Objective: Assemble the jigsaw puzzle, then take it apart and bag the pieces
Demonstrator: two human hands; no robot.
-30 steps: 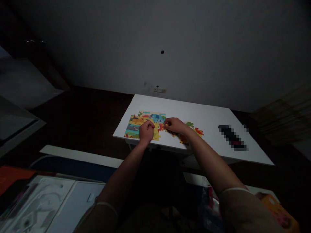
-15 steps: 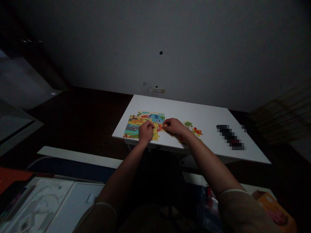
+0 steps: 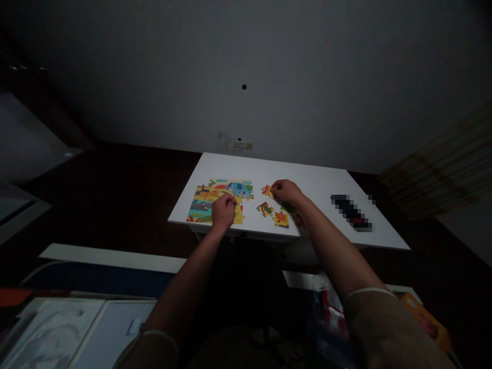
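A partly assembled colourful jigsaw (image 3: 209, 197) lies on the left half of a small white table (image 3: 307, 177). My left hand (image 3: 223, 212) rests closed on the jigsaw's right lower part, knuckles up; what it holds, if anything, is hidden. My right hand (image 3: 286, 190) sits further right, fingers pinched on a loose orange puzzle piece (image 3: 267, 191). Two more loose pieces lie just below it: a red and green piece (image 3: 265, 209) and an orange piece (image 3: 281, 219).
A dark pixelated object (image 3: 350, 212) lies on the table's right side. The floor around is dark brown. A white moulded tray or box (image 3: 69, 333) is at lower left, an orange box (image 3: 425, 320) at lower right. A wall socket (image 3: 241, 145) sits behind the table.
My right hand has moved right, away from the assembled jigsaw, to the loose pieces. My left hand stays on the jigsaw. The view has shifted slightly.
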